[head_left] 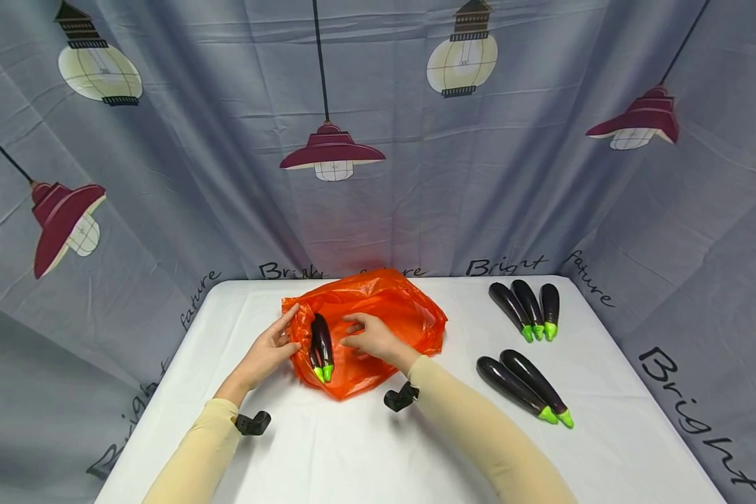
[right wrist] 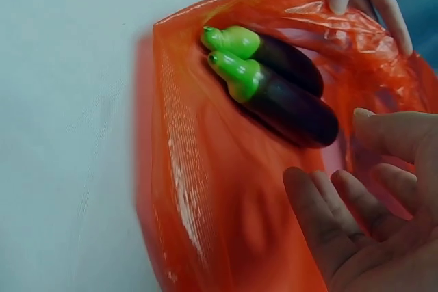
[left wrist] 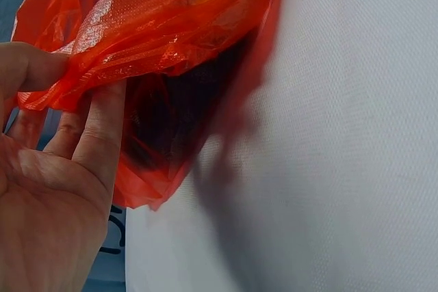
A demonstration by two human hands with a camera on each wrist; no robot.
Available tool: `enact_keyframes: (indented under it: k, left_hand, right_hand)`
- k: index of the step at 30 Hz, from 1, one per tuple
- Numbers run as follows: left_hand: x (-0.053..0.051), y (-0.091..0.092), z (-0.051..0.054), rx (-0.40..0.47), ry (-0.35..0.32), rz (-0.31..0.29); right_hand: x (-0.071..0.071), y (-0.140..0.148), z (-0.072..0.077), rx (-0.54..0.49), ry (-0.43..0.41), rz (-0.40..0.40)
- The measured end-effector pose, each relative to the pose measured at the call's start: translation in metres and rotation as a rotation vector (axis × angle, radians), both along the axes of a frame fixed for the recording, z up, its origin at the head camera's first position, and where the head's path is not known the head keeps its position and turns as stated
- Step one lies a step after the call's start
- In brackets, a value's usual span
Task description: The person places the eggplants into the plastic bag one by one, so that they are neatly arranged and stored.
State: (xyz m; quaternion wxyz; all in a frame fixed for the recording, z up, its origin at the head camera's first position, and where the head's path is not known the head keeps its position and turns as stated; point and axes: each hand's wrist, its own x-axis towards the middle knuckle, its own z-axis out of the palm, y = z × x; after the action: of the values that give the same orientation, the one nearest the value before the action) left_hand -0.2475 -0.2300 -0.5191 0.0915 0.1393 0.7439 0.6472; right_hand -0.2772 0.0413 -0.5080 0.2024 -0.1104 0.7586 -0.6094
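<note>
An orange-red plastic bag [head_left: 387, 297] lies spread on the table with its mouth open. Its left edge is pinched between the thumb and fingers of my left hand [head_left: 266, 358]; the left wrist view shows the thumb [left wrist: 34, 66] over the film and the fingers behind it. Two eggplants [right wrist: 291, 106] with green stem ends lie side by side in the bag near that hand. Over the bag's middle, just right of the eggplants, is my right hand [head_left: 374, 339]. Its fingers are loosely bent, apart from the eggplants, and nothing is between them.
Right of the bag, two larger eggplants [head_left: 529, 381] lie together on the white table [head_left: 340, 448]. Behind them, three more eggplants [head_left: 528, 304] form a row near the far right corner. A grey printed curtain [head_left: 378, 217] surrounds the table's back and sides.
</note>
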Motion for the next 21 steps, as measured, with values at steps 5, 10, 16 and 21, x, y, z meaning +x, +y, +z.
enact_keyframes:
  k: [5,10,16,21]
  left_hand:
    - [0.000,0.001,0.001,0.002,0.000,0.007]
    - [0.000,0.002,0.001,0.017,-0.005,0.005]
    - [0.000,0.003,0.002,0.022,-0.009,0.006]
    - [-0.001,0.002,0.001,0.021,0.002,0.004]
  right_hand:
    - [0.005,0.013,0.009,0.016,0.026,0.037]
    - [0.009,0.024,0.017,0.011,0.051,0.050]
    - [0.014,0.039,0.025,0.137,0.194,0.084]
    - [0.018,0.054,0.031,0.203,0.270,0.076]
